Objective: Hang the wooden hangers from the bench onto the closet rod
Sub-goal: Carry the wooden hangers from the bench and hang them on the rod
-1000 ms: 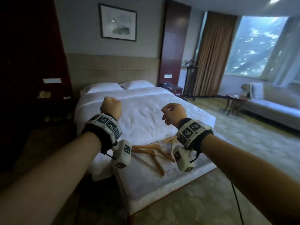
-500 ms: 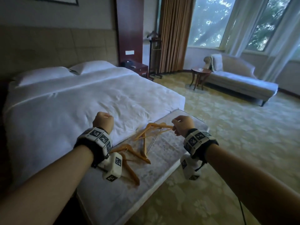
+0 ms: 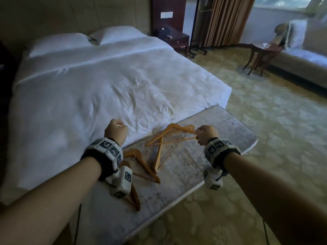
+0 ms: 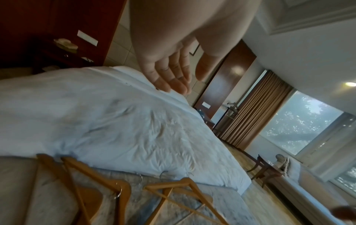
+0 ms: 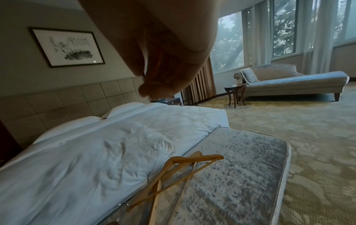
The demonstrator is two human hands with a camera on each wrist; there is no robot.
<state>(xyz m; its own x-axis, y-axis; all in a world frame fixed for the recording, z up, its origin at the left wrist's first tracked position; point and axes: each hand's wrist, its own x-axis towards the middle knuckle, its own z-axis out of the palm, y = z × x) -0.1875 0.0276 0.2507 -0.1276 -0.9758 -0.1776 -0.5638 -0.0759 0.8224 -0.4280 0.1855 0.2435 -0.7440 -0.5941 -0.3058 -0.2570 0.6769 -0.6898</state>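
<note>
Nearest, the wooden hangers (image 3: 155, 154) are lying crossed in a loose pile on the bench (image 3: 221, 138) at the bed's foot, none lifted yet. Above them the right hand (image 3: 206, 134) is hovering empty with fingertips bunched, likely readying to pinch one. The left hand (image 3: 115, 131) is waiting empty over the bed (image 3: 106, 85), fingers relaxed; no closet rod is showing.
</note>
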